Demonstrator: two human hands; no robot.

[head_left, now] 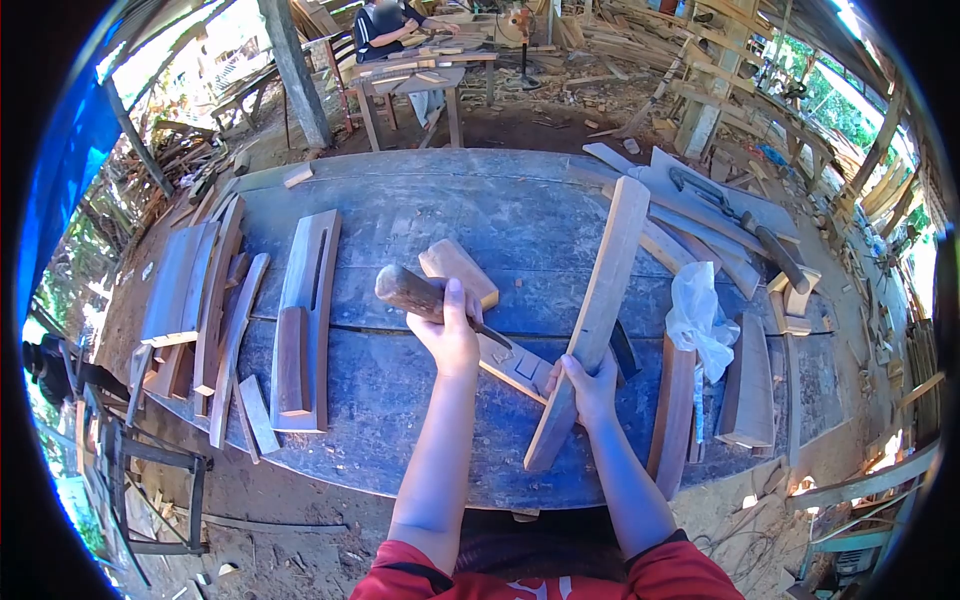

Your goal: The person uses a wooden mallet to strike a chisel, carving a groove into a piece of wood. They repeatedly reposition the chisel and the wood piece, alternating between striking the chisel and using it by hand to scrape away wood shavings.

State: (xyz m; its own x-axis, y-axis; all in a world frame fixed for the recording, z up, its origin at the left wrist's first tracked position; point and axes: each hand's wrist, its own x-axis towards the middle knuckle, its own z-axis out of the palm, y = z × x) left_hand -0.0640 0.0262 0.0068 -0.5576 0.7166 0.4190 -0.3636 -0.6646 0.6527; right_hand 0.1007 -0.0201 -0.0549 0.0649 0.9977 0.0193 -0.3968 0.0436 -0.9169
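Note:
My left hand (pixel 450 330) is closed around the wooden handle of a chisel (pixel 410 292), its thin dark blade slanting down to the right. My right hand (pixel 590 388) grips a long wooden board (pixel 608 270), which stands tilted over the table. Beneath the chisel's tip lies a short piece of wood (pixel 512 367) with dark rectangular outlines on its face. A wooden block (pixel 460 270) rests just beyond my left hand. Part of a dark curved object (pixel 624 350) shows behind the long board; its kind is hidden.
The worn blue table (pixel 400 440) carries stacked wood strips (pixel 180 285) and a slotted board (pixel 322 260) at left. On the right are a plastic bag (pixel 700 315), more boards, a clamp (pixel 705 188) and a mallet (pixel 780 255). Another person (pixel 385 35) sits at a far bench.

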